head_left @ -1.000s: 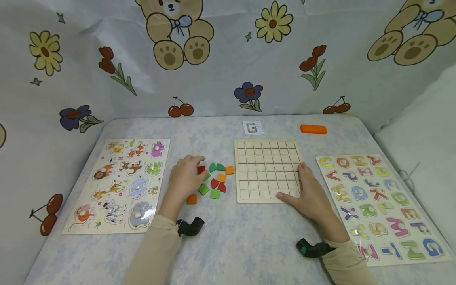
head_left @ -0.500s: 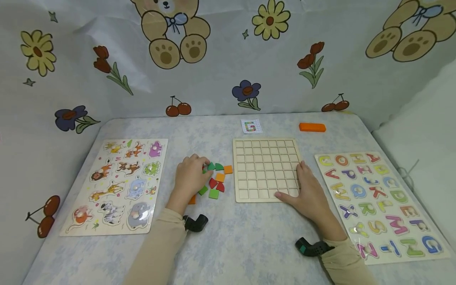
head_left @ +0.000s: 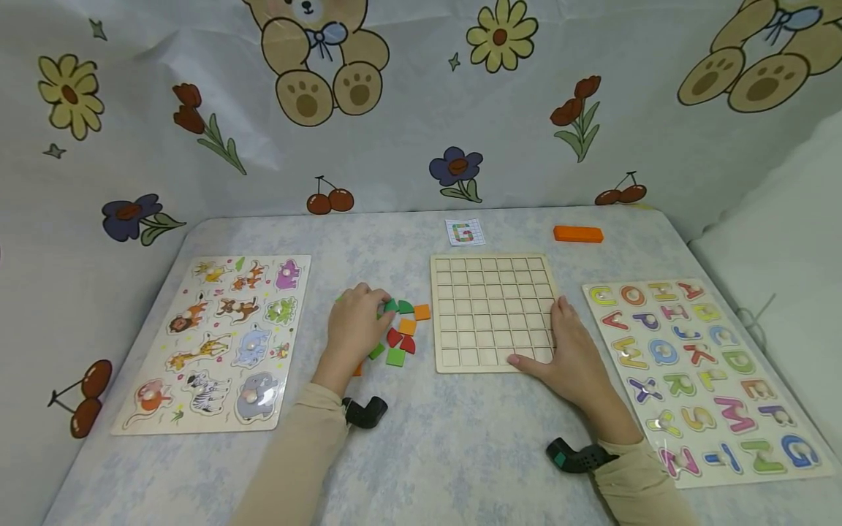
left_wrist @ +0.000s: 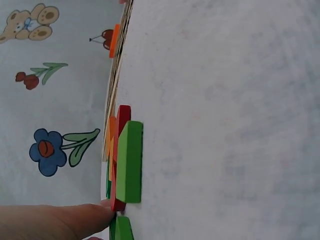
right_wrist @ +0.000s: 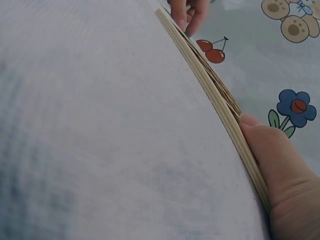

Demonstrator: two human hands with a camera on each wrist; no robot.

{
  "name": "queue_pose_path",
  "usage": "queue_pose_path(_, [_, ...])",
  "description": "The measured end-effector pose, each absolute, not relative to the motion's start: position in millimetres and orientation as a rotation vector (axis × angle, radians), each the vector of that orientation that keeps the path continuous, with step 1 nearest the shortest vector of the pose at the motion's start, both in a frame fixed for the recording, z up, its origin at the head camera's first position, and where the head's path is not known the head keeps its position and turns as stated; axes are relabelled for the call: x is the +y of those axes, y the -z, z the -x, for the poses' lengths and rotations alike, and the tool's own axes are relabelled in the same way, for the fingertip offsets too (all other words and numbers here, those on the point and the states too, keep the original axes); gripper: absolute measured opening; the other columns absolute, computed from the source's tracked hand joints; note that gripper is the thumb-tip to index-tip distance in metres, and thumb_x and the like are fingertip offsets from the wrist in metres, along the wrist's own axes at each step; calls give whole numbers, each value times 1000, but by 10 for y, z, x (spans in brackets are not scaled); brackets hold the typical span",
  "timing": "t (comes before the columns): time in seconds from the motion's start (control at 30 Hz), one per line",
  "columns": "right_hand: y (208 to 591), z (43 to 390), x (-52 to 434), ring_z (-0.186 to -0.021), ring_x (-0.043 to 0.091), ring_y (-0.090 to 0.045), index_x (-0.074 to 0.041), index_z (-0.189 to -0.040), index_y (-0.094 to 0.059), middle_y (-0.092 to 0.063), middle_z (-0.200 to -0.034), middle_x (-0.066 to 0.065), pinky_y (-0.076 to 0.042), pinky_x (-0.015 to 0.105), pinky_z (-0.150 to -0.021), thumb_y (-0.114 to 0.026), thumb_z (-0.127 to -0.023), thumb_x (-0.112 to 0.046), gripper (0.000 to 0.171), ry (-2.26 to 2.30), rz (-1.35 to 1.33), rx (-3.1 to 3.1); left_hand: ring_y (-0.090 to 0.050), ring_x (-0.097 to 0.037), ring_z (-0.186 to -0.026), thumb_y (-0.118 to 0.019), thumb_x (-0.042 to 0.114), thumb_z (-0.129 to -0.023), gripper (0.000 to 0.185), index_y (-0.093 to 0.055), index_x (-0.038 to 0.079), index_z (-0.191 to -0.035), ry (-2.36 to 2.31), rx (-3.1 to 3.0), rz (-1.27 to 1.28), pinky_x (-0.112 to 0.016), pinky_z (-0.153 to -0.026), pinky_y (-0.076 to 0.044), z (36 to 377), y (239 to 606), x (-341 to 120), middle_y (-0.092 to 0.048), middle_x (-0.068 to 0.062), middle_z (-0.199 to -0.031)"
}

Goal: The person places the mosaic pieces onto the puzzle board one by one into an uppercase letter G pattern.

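My left hand (head_left: 355, 321) is over the left side of a small pile of coloured flat pieces in the head view, fingers bent down. A finger (left_wrist: 75, 221) touches down beside a red piece (left_wrist: 123, 114) and a light green block (left_wrist: 132, 162) in the left wrist view; whether it pinches one is hidden. Nearby lie green quarter-rounds (head_left: 405, 307), orange squares (head_left: 407, 327), red quarter-rounds (head_left: 408, 344) and a green square (head_left: 395, 356). My right hand (head_left: 572, 358) rests along a wooden grid board (head_left: 490, 314), fingers straight at its right edge, thumb on the front edge.
An animal knob puzzle (head_left: 217, 343) lies left, a letter puzzle (head_left: 697, 380) right. Behind the board are a card (head_left: 465, 232) showing a G pattern and an orange bar (head_left: 578, 234). A printed cloth (head_left: 395, 161) hangs at the back.
My left hand has shifted slightly right over the pile, its thumb and finger drawing closer together and covering the red piece at the pile's left. The right hand has kept its place on the board.
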State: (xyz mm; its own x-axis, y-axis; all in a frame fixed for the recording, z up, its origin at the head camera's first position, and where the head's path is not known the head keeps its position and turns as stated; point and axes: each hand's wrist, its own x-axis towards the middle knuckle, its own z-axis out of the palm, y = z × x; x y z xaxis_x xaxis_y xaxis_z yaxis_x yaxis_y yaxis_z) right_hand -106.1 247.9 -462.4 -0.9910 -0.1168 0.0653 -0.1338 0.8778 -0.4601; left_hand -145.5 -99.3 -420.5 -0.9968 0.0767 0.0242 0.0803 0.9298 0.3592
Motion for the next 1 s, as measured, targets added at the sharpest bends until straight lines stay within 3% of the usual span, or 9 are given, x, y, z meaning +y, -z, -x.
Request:
queue_pose_path(0.37, [4632,1054,2490,-150,49,-12,6,-156,-7,-5,-164,26,-19,66,-115,-75,-72,-69,131,-743,-196,-3041,-58,-26,-98,-74,26,-90,22,-66,14,-107,780,-3033,51,-41,-78,-53,1466,4241,-987,-61,-6,-107])
queue_pose_path(0.67, [4605,1050,2497,-151,46,-10,4,-157,-5,-2,-165,24,-18,64,-117,-75,-72,-69,132,-748,-185,-3068,-60,-21,-88,-75,22,-89,18,-66,17,-104,927,-2984,103,-37,-74,-51,1484,4278,-1020,-67,-1,-95])
queue_pose_path(1.0, [4622,1068,2530,-151,47,-10,4,-157,-5,-2,-165,25,-19,66,-115,-76,-69,-71,135,-741,-203,-3072,-60,-22,-85,-71,22,-93,21,-65,19,-112,930,-3011,152,-37,-75,-51,1496,4278,-1029,-67,-2,-94])
